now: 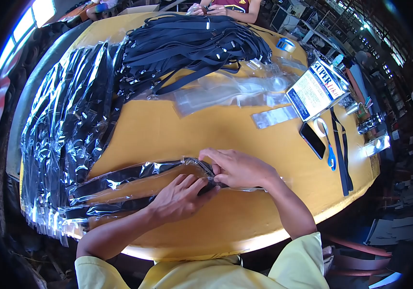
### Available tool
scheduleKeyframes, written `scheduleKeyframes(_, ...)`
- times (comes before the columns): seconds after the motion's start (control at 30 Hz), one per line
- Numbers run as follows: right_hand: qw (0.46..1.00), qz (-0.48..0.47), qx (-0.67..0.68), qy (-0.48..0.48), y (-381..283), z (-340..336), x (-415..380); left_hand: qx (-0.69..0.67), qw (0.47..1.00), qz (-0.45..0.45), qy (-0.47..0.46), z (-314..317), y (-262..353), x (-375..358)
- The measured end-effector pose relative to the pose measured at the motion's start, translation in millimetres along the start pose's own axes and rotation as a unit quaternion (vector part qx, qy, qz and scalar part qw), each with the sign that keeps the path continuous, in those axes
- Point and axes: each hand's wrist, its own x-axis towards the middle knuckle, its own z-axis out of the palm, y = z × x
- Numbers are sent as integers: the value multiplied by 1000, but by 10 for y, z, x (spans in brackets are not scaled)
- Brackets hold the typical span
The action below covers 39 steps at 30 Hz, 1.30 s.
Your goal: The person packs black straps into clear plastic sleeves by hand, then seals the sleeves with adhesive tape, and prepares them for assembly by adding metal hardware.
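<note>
In front of me a looped black strap lies inside a long clear plastic bag [119,183], stretched out toward the left pile. My left hand [180,195] rests on the right part of the bag, fingers bent and pressed onto the strap. My right hand [240,168] is closed at the bag's right end, thumb and fingers pinching strap and plastic together. The index finger arches over the strap's top. Exactly where plastic and strap meet is partly hidden under the fingers.
Bagged black straps [66,130] are piled at left, loose black straps [192,48] at the back. Clear bags [235,91], a white box [317,91], a phone [312,140], blue-handled scissors [331,156], tape [286,45] and a strap [343,154] lie right. Across the table sits another person [235,7].
</note>
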Motion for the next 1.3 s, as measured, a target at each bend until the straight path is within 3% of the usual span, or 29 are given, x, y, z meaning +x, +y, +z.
scheduleKeyframes(0.27,994,16,-99,42,-30,26,9,4,1000,6,2,21,-8,-11)
scheduleKeyframes(0.37,982,-7,-153,110,85,11,44,3,1000,5,-6,-5,1,-7)
scheduleKeyframes(0.53,982,101,-161,5,158,-185,243,45,998,42,23,36,8,12)
scheduleKeyframes(0.77,981,121,-150,-33,299,-307,433,45,997,61,33,32,18,10)
scheduleKeyframes(0.93,989,80,-71,-106,524,-386,549,27,997,59,33,-34,47,59)
scheduleKeyframes(1.03,995,69,24,-65,660,-331,501,1,998,49,45,23,18,84)
scheduleKeyframes(1.3,997,53,13,56,726,-111,371,51,996,-62,-43,-6,276,229)
